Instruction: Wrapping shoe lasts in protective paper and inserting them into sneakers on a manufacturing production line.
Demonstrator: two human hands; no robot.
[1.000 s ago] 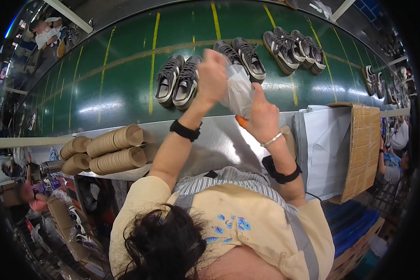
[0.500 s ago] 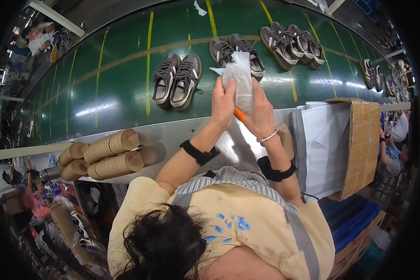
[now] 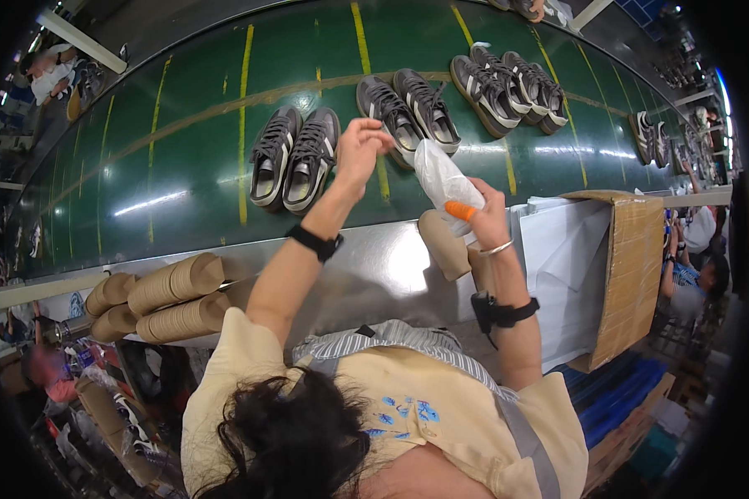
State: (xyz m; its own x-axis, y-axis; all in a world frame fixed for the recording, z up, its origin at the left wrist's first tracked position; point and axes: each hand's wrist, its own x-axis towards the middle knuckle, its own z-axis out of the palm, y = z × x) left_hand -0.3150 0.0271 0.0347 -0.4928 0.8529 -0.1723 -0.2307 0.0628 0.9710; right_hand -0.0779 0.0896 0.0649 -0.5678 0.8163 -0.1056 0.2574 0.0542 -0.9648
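My left hand reaches out over the green conveyor belt, fingers loosely apart, touching the heel end of a dark grey sneaker pair. My right hand is raised above the belt's near edge. It grips a wad of white tissue paper together with a small orange tool. A brown cardboard shoe form lies just below that wrist on the metal ledge.
Another grey sneaker pair lies left of my left hand, more pairs to the right. Stacked brown cardboard forms sit lower left. An open cardboard box with white sheets stands on the right, a seated person beyond it.
Both hands held the white paper together earlier. My left hand has let go and moved forward and left to the grey sneaker pair. The right hand keeps the paper and orange tool.
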